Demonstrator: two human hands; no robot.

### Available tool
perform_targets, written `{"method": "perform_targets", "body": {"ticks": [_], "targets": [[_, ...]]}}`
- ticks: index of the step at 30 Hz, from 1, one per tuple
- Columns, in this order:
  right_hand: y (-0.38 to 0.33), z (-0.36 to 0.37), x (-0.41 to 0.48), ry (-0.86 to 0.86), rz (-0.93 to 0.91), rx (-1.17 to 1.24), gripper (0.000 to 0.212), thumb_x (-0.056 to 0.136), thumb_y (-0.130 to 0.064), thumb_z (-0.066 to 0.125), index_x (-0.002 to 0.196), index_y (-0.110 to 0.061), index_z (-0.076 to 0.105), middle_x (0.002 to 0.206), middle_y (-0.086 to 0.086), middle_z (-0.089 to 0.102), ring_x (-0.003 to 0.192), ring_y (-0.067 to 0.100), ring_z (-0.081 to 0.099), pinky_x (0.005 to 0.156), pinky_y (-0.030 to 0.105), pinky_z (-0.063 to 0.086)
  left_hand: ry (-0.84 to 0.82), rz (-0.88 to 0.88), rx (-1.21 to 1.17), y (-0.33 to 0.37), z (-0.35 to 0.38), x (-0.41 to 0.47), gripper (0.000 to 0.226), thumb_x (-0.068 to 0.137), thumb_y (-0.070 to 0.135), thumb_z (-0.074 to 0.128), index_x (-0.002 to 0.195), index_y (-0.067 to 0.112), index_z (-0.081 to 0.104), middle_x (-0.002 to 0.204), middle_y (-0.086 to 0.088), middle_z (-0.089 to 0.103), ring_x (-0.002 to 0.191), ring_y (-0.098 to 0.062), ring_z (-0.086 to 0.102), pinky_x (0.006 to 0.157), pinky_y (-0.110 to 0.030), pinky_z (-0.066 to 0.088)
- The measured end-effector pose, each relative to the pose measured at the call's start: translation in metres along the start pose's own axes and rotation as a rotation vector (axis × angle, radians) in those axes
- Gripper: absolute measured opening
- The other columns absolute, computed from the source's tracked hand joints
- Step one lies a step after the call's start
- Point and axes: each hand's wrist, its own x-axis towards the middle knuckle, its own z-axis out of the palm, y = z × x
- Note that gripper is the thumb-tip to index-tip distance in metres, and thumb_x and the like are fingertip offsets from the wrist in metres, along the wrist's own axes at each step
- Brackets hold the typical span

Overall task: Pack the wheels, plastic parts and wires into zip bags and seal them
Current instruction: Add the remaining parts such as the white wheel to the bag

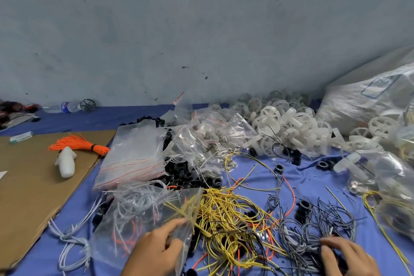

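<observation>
Blue cloth covers the bench (313,177), which runs back to a scuffed pale wall (201,29). Near the front edge, left of centre, the left hand (154,251) pinches one side of the mouth of a clear plastic zip bag (139,215). The bag already holds thin white, orange and yellow wires and lies slanted over the pile, its mouth toward the loose yellow wires (226,215) just to its right. At the near right, the right hand (345,257) has its fingers curled into a tangle of grey and black wires (313,226), apparently gathering a bunch.

The step in hand looks like filling this bag with wires. Next, the right hand would need to lift its bunch free of the tangle and carry it left into the bag, while the left hand holds the mouth wide. Sealing is not yet done.

Farther back lie a stack of empty red-striped zip bags (132,159), small black plastic rings (186,170) and a heap of white spoked plastic wheels (289,127). A brown cardboard sheet (29,186) sits at the far left, and a white woven sack (369,101) at the far right.
</observation>
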Motion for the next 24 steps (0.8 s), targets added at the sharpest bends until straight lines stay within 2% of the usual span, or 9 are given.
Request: {"method": "perform_targets", "body": {"ticks": [2, 4, 6, 8, 10, 12, 14, 18, 24], "targets": [[0.003, 0.008, 0.006, -0.077, 0.041, 0.063, 0.034, 0.072, 0.014, 0.074, 0.061, -0.018, 0.066, 0.057, -0.010, 0.062, 0.054, 0.006, 0.057, 0.065, 0.015, 0.044, -0.068, -0.028, -0.017, -0.001, -0.004, 0.006, 0.045, 0.093, 0.013, 0.059, 0.114, 0.052, 0.050, 0.061, 0.004, 0.055, 0.050, -0.003, 0.045, 0.054, -0.016, 0.041], [0.010, 0.016, 0.002, -0.149, 0.137, 0.188, 0.063, 0.072, 0.028, 0.067, 0.043, -0.028, 0.060, 0.044, -0.025, 0.053, 0.058, -0.005, 0.055, 0.072, 0.012, 0.041, -0.143, -0.035, -0.031, 0.004, -0.009, 0.011, 0.039, 0.094, 0.012, 0.061, 0.111, 0.045, 0.052, 0.076, 0.006, 0.060, 0.052, -0.002, 0.048, 0.060, -0.017, 0.043], [0.008, 0.017, 0.005, -0.114, 0.161, 0.185, 0.075, 0.071, 0.030, 0.065, 0.039, -0.037, 0.057, 0.046, -0.020, 0.056, 0.054, -0.006, 0.055, 0.071, 0.008, 0.040, -0.156, -0.016, -0.028, 0.004, -0.011, 0.012, 0.029, 0.094, 0.013, 0.063, 0.100, 0.041, 0.059, 0.079, 0.013, 0.063, 0.052, -0.002, 0.051, 0.061, -0.015, 0.042], [0.001, 0.011, 0.006, 0.009, 0.042, 0.071, 0.040, 0.071, 0.010, 0.078, 0.056, -0.026, 0.066, 0.051, -0.008, 0.059, 0.052, 0.003, 0.056, 0.067, 0.014, 0.043, -0.045, -0.010, 0.018, 0.001, -0.008, 0.005, 0.021, 0.088, 0.022, 0.068, 0.084, 0.042, 0.065, 0.068, 0.018, 0.064, 0.055, -0.001, 0.054, 0.058, -0.010, 0.039], [-0.002, 0.000, 0.000, 0.052, -0.005, -0.006, 0.011, 0.073, -0.008, 0.071, 0.066, -0.016, 0.070, 0.061, 0.002, 0.062, 0.052, 0.020, 0.058, 0.059, 0.022, 0.043, 0.012, -0.018, 0.019, 0.000, -0.005, -0.002, 0.009, 0.084, 0.032, 0.074, 0.083, 0.036, 0.065, 0.065, 0.018, 0.062, 0.055, 0.000, 0.051, 0.057, -0.012, 0.038], [-0.004, -0.002, -0.003, 0.087, 0.009, -0.057, 0.020, 0.070, 0.003, 0.079, 0.066, -0.015, 0.071, 0.063, 0.007, 0.063, 0.053, 0.025, 0.059, 0.055, 0.024, 0.045, 0.019, -0.011, -0.030, 0.003, -0.001, -0.011, 0.019, 0.082, 0.042, 0.076, 0.079, 0.028, 0.063, 0.063, 0.011, 0.059, 0.053, -0.002, 0.046, 0.057, -0.016, 0.035], [-0.008, 0.000, -0.004, 0.060, 0.018, -0.060, 0.029, 0.064, 0.012, 0.081, 0.068, -0.015, 0.072, 0.068, 0.010, 0.065, 0.062, 0.032, 0.061, 0.062, 0.040, 0.054, 0.079, -0.020, -0.073, 0.005, 0.000, -0.013, 0.030, 0.083, 0.052, 0.072, 0.077, 0.025, 0.061, 0.064, 0.004, 0.058, 0.055, -0.004, 0.046, 0.059, -0.023, 0.037], [-0.016, 0.000, -0.010, 0.056, 0.104, -0.034, 0.021, 0.070, 0.009, 0.078, 0.074, -0.012, 0.074, 0.082, 0.016, 0.068, 0.083, 0.041, 0.058, 0.078, 0.050, 0.052, 0.153, 0.026, -0.043, 0.008, 0.003, -0.014, 0.044, 0.096, 0.056, 0.048, 0.072, 0.021, 0.058, 0.060, 0.011, 0.057, 0.055, 0.000, 0.049, 0.059, -0.025, 0.039], [-0.012, 0.001, -0.011, 0.057, 0.112, -0.027, 0.019, 0.074, 0.005, 0.076, 0.078, -0.014, 0.074, 0.087, 0.013, 0.068, 0.090, 0.039, 0.055, 0.082, 0.050, 0.050, 0.054, -0.014, 0.004, 0.015, 0.006, -0.021, 0.008, 0.090, 0.024, 0.054, 0.083, 0.028, 0.058, 0.077, 0.005, 0.064, 0.066, -0.005, 0.054, 0.063, -0.024, 0.043]]}}
